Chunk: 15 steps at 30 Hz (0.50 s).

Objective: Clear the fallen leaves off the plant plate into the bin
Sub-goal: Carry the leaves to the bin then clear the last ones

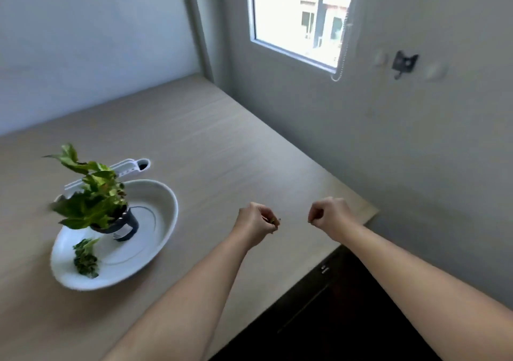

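Table middle: the table (211, 149) is bare and wide here, so a hand can pass.
Left side: the white plate (163, 222) and leafy plant (91, 194) stand in the way.
Right side: the wall (388, 144) blocks.

Soft daylight from window (298, 13); slight blur, wide-angle bending.

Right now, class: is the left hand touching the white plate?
Apart. The head view shows bare table between the left hand and the white plate.
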Each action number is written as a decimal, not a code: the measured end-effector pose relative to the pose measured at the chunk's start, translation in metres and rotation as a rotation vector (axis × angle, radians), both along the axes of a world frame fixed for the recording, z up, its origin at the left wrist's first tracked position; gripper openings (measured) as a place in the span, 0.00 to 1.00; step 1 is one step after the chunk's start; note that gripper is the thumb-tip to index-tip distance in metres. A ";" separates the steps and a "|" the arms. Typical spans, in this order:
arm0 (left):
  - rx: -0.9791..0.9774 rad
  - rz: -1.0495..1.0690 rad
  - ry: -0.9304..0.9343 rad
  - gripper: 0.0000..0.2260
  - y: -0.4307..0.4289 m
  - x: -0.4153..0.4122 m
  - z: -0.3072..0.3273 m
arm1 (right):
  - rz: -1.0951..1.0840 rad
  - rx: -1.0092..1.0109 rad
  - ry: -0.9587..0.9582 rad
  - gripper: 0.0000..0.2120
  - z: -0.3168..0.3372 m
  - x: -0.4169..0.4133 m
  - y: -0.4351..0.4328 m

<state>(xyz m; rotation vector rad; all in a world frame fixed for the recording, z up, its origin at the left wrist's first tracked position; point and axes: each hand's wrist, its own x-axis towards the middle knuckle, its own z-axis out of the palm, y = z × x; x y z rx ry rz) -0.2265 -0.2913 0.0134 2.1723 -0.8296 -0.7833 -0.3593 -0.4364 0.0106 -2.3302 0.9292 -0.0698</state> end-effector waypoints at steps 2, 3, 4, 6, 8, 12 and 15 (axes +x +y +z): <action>0.023 -0.167 0.001 0.04 -0.061 -0.060 -0.002 | -0.124 -0.009 0.024 0.07 -0.001 -0.078 -0.047; 0.027 -0.239 -0.015 0.04 -0.086 -0.086 -0.004 | -0.190 -0.002 0.035 0.07 -0.002 -0.110 -0.064; 0.023 -0.329 -0.043 0.04 -0.115 -0.119 -0.006 | -0.267 0.010 0.050 0.07 -0.004 -0.150 -0.082; 0.030 -0.499 -0.085 0.05 -0.164 -0.186 -0.009 | -0.414 0.045 0.066 0.09 -0.014 -0.226 -0.110; 0.060 -0.641 -0.101 0.05 -0.198 -0.240 -0.010 | -0.539 0.081 0.076 0.11 -0.028 -0.284 -0.123; 0.144 -0.873 -0.093 0.05 -0.243 -0.325 -0.037 | -0.753 0.201 0.096 0.14 -0.069 -0.369 -0.126; 0.278 -0.980 -0.100 0.05 -0.256 -0.353 -0.084 | -0.826 0.267 0.145 0.15 -0.109 -0.403 -0.109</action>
